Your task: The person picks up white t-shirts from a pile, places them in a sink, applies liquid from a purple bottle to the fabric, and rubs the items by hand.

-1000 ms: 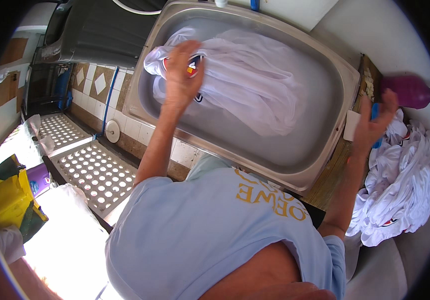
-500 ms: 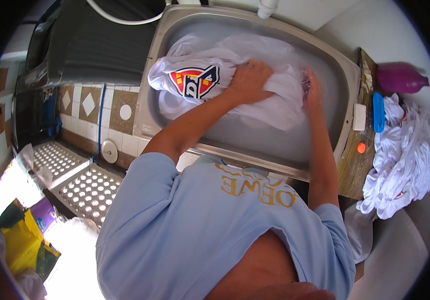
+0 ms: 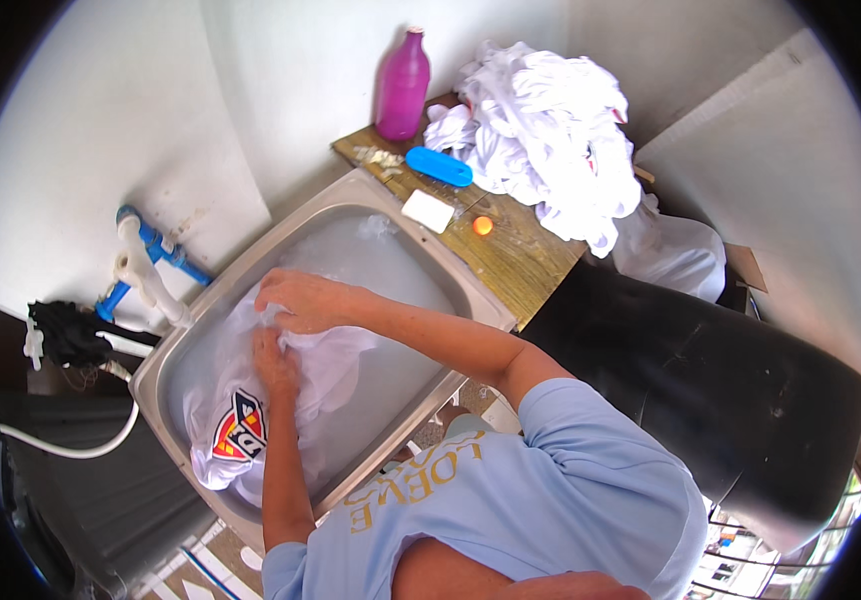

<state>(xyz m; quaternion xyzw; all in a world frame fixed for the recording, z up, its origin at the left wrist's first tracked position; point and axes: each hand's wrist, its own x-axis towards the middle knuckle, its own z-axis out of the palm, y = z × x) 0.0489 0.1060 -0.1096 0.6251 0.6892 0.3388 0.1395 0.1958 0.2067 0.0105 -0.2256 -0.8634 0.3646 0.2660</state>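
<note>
A white shirt (image 3: 325,365) with a red, yellow and dark emblem lies in the cloudy water of a metal sink (image 3: 495,310). My right hand (image 3: 305,300) is over its far part, fingers curled down and closed on a bunched fold. Just nearer to me, my left hand (image 3: 275,365) grips the same cloth, its fingertips partly hidden in the folds. The two hands are close together. Suds (image 3: 377,226) float at the sink's far right.
A wooden board (image 3: 540,265) beside the sink bears a purple bottle (image 3: 403,90), a blue brush (image 3: 439,167), a white bar of soap (image 3: 427,211), an orange cap (image 3: 482,225) and piled white clothes (image 3: 550,130). White pipe (image 3: 145,275) rises behind the sink; a black covered object (image 3: 700,385) stands right.
The view has swung right. My right hand has come from the shirt's right side onto the cloth beside my left. My left hand, earlier flat on the shirt, now grips a fold.
</note>
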